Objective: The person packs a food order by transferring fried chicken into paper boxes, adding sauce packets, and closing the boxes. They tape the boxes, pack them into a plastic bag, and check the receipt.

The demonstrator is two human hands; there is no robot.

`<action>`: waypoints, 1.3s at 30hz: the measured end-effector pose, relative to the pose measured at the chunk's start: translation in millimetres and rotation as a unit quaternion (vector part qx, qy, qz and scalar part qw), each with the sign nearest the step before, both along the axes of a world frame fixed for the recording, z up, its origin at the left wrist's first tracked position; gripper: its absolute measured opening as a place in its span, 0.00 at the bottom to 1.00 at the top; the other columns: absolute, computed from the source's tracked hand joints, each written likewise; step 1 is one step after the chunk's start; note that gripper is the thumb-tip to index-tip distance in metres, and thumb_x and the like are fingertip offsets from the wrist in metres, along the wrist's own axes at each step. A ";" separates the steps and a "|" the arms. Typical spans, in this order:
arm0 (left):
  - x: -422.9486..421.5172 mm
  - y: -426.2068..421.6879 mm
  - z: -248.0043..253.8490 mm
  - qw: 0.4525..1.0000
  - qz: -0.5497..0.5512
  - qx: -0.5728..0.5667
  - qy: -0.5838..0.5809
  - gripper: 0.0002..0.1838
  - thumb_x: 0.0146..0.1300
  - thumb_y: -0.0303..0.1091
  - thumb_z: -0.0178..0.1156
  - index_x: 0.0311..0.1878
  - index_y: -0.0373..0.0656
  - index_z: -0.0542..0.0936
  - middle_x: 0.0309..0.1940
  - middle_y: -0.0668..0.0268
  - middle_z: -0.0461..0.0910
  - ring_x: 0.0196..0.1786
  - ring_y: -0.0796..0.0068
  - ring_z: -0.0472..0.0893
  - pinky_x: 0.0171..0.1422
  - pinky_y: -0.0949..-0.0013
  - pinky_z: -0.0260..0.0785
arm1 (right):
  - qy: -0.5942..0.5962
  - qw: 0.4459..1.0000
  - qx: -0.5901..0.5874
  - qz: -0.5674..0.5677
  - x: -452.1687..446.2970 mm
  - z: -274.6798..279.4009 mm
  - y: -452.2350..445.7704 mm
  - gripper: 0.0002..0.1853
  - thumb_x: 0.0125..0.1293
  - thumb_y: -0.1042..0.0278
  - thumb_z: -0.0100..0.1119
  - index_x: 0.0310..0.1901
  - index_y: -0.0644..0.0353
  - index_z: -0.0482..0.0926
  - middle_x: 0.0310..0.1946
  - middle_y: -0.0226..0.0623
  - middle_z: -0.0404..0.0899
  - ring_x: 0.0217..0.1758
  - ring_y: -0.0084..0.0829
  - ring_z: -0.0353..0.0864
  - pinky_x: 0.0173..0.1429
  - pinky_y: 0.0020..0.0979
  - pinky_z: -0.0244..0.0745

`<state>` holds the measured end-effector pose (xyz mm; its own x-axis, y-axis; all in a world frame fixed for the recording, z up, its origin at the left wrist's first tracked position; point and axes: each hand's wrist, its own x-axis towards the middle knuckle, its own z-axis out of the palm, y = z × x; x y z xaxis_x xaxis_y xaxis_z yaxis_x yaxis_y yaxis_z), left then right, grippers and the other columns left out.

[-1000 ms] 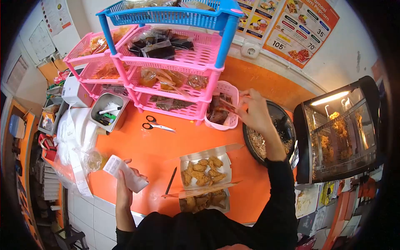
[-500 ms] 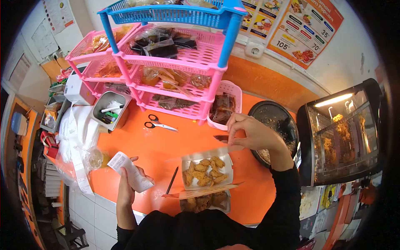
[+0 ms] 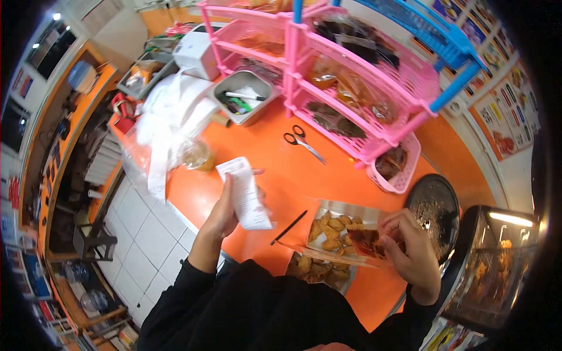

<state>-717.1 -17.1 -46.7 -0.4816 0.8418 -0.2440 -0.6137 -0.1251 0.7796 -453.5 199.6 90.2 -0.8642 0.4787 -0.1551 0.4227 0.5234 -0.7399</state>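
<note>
Reddish-brown packet (image 3: pixel 364 241), pinched between thumb and fingers of the right hand (image 3: pixel 413 248), is now over the open box (image 3: pixel 351 212) of fried chicken (image 3: pixel 332 234); a moment ago it was farther out, near the pink basket (image 3: pixel 401 186). The left hand (image 3: pixel 225 207) still grips the printed slip (image 3: pixel 249 202).

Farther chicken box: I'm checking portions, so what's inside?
Fried chicken pieces. The reddish sachet in the right hand covers the lower-right part; anything behind is hidden.

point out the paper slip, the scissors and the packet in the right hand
Paper slip (image 3: pixel 246 200): head view, middle of printed face
Scissors (image 3: pixel 302 143): head view, near the pivot
Packet (image 3: pixel 364 240): head view, its visible flat side
</note>
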 end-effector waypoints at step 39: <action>9.6 -10.9 11.0 0.995 0.060 -0.036 0.073 0.40 0.70 0.68 0.36 0.67 0.40 0.61 0.27 0.61 0.75 0.29 0.56 0.84 0.39 0.54 0.79 | -0.027 0.953 0.099 -0.285 -67.3 -205.0 286.4 0.14 0.50 0.58 0.66 0.33 0.60 0.87 0.27 0.41 0.85 0.33 0.38 0.85 0.41 0.37 0.77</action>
<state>-707.4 -27.9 -35.7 -0.6130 0.7584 -0.2215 -0.4771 -0.1319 0.8689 -520.8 486.0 -114.8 -0.4488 0.8922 -0.0496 0.7144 0.3249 -0.6197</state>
